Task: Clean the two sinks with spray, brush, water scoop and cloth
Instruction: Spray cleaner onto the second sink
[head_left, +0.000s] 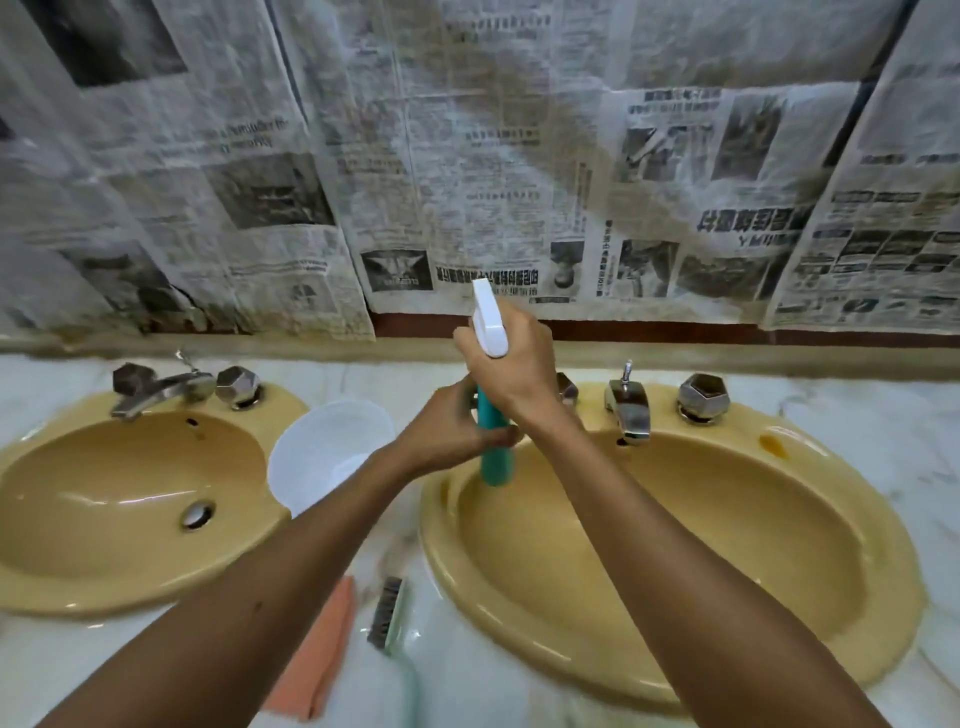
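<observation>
a teal spray bottle (494, 447) is held up over the back rim of the right sink (675, 545) with both hands closed on it — the right hand (511, 358) is wrapped round the white trigger head, the left hand (457, 431) is clamped on the body lower down. the white water scoop (327, 452) is parked on the marble counter (467, 691) between the left sink (130, 499) and the right one, and the brush (387, 613) and the orange cloth (322, 654) are laid nearer the front — newspaper (467, 156) is stuck over the wall.
</observation>
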